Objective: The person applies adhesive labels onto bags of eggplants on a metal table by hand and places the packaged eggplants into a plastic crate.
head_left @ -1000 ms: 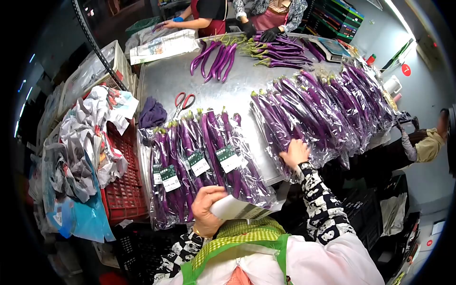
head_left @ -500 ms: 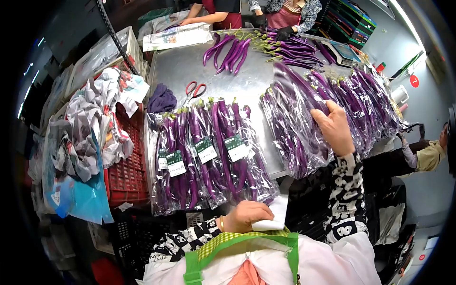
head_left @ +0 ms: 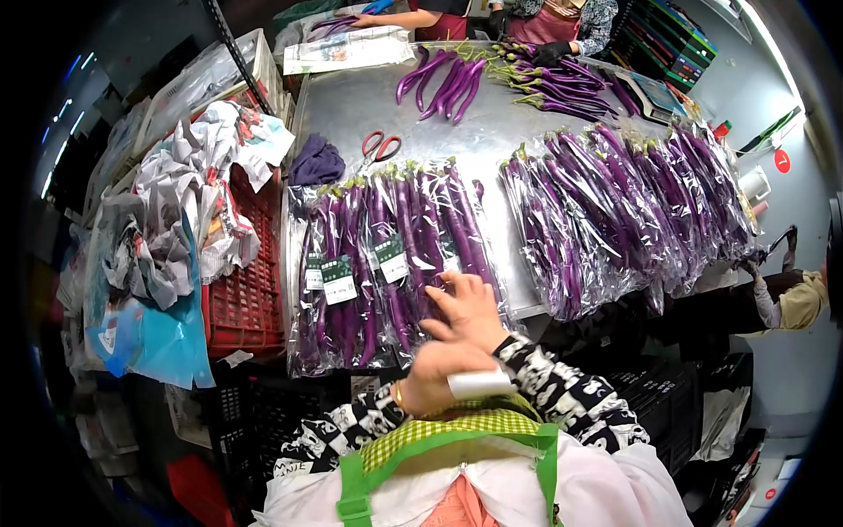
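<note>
Bagged purple eggplants with white-and-green labels lie side by side at the table's near left. My right hand reaches over the rightmost of these bags, fingers apart, holding nothing that I can see. Close to my chest, my left hand is closed on a roll of white labels, just below my right hand. More bagged eggplants form a row on the right side of the table, with no labels visible on them.
Red-handled scissors and a dark purple cloth lie behind the left bags. Loose eggplants are further back, near two people's hands. A red crate with crumpled paper stands at the left. A metal post rises at the back left.
My right hand has let go of a bag in the right row and moved left and down beside my left hand. The view has shifted slightly.
</note>
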A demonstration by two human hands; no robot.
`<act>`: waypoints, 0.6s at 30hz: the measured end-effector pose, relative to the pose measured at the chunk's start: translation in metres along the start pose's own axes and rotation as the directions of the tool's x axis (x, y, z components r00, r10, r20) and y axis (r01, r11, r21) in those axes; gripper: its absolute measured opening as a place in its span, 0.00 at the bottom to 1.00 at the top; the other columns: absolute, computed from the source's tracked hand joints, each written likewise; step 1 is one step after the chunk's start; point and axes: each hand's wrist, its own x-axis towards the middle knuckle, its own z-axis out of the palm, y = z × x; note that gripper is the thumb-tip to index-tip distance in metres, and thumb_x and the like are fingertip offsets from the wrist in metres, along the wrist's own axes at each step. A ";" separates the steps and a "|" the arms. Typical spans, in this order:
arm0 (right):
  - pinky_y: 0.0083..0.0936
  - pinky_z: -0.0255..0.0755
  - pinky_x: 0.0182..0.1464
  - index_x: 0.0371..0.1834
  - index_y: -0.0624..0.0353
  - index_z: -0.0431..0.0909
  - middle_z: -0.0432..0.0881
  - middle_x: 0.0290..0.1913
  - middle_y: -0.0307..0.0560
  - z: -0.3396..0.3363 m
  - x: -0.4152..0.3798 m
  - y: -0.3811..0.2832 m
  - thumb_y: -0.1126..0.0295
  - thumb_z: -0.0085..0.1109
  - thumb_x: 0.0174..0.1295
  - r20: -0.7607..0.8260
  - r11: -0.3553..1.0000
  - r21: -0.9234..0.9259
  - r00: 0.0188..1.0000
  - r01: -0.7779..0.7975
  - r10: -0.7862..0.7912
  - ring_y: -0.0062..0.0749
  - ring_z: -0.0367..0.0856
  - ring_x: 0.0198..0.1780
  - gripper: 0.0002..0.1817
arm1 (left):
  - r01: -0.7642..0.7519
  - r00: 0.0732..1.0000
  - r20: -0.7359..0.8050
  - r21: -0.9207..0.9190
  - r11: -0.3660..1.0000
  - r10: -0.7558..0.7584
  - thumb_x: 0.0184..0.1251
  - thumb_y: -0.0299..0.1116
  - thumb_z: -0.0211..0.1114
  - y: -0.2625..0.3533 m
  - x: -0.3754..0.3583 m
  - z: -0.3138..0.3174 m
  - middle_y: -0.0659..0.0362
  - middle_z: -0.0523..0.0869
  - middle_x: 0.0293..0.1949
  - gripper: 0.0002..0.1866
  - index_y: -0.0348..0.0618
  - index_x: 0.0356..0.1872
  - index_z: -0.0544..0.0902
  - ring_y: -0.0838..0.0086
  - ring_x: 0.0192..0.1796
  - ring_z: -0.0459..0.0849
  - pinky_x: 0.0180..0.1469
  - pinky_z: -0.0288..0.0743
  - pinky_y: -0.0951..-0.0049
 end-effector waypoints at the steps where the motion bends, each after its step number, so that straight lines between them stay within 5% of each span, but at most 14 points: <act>1: 0.39 0.59 0.57 0.53 0.52 0.78 0.71 0.54 0.47 -0.001 -0.001 0.016 0.52 0.64 0.55 -0.013 0.995 0.095 0.999 0.039 -0.038 0.41 0.64 0.58 0.25 | 0.124 0.988 -0.099 0.022 0.992 -0.121 0.48 0.21 0.73 -0.004 -0.002 -0.002 0.55 0.87 0.33 0.11 0.35 0.35 0.85 0.71 0.35 0.86 0.37 0.80 0.74; 2: 0.36 0.65 0.56 0.47 0.54 0.80 0.76 0.48 0.47 0.010 -0.001 0.044 0.58 0.61 0.61 -0.055 0.972 0.182 0.988 0.152 -0.144 0.40 0.69 0.53 0.16 | 0.250 0.960 -0.178 0.188 0.950 -0.217 0.47 0.19 0.72 0.009 0.008 -0.005 0.58 0.87 0.30 0.10 0.37 0.33 0.86 0.76 0.33 0.85 0.36 0.79 0.76; 3: 0.31 0.70 0.52 0.49 0.55 0.79 0.77 0.44 0.47 -0.018 -0.003 0.032 0.61 0.56 0.66 -0.041 0.819 0.568 0.991 -0.083 0.128 0.35 0.74 0.47 0.14 | 0.307 0.925 -0.297 0.219 0.926 -0.237 0.51 0.19 0.69 0.008 0.012 -0.004 0.60 0.86 0.27 0.06 0.39 0.31 0.85 0.80 0.32 0.83 0.34 0.77 0.78; 4: 0.25 0.73 0.47 0.48 0.58 0.78 0.78 0.43 0.44 -0.054 -0.001 0.017 0.62 0.52 0.69 0.142 0.666 0.690 0.955 -0.283 0.259 0.29 0.76 0.42 0.13 | 0.440 0.843 -0.373 0.065 0.895 -0.387 0.52 0.18 0.67 -0.012 0.002 -0.010 0.61 0.85 0.27 0.06 0.39 0.31 0.85 0.83 0.31 0.81 0.33 0.75 0.81; 5: 0.22 0.74 0.45 0.52 0.60 0.77 0.78 0.42 0.41 -0.077 -0.003 0.013 0.61 0.51 0.70 0.281 0.430 0.814 0.913 -0.390 0.296 0.24 0.76 0.42 0.16 | 0.355 0.862 -0.412 0.073 0.932 -0.296 0.57 0.18 0.65 -0.015 0.003 -0.012 0.63 0.85 0.27 0.04 0.38 0.31 0.84 0.85 0.31 0.80 0.32 0.73 0.84; 7: 0.18 0.73 0.43 0.54 0.64 0.76 0.77 0.42 0.40 -0.101 -0.014 0.004 0.65 0.54 0.68 0.304 0.130 0.936 0.936 -0.328 0.176 0.21 0.76 0.42 0.16 | 0.329 0.821 -0.456 -0.114 0.937 -0.344 0.59 0.21 0.66 -0.021 0.005 -0.012 0.63 0.85 0.27 0.01 0.37 0.29 0.84 0.85 0.30 0.80 0.32 0.73 0.83; 9: 0.15 0.72 0.42 0.55 0.65 0.75 0.76 0.40 0.39 -0.114 -0.017 -0.007 0.70 0.60 0.64 0.194 0.477 0.851 0.976 -0.220 0.103 0.19 0.75 0.41 0.17 | 0.339 0.812 -0.446 -0.162 0.927 -0.375 0.60 0.22 0.67 -0.024 0.006 -0.012 0.64 0.85 0.26 0.02 0.38 0.28 0.83 0.86 0.30 0.79 0.32 0.73 0.83; 11: 0.14 0.71 0.39 0.51 0.67 0.77 0.74 0.37 0.38 -0.105 -0.020 -0.009 0.75 0.64 0.59 0.081 0.524 0.845 0.994 -0.105 0.068 0.17 0.74 0.38 0.17 | 0.353 0.805 -0.428 -0.209 0.912 -0.410 0.60 0.23 0.67 -0.025 0.007 -0.010 0.65 0.84 0.26 0.04 0.38 0.27 0.83 0.87 0.30 0.78 0.31 0.73 0.83; 18: 0.13 0.70 0.37 0.48 0.66 0.79 0.74 0.36 0.37 -0.102 -0.022 -0.007 0.76 0.62 0.60 0.080 0.549 0.823 0.987 -0.143 0.137 0.16 0.74 0.36 0.13 | 0.449 0.808 -0.357 -0.143 0.882 -0.469 0.62 0.29 0.68 -0.027 0.005 -0.006 0.67 0.81 0.22 0.08 0.40 0.23 0.82 0.89 0.28 0.75 0.28 0.70 0.83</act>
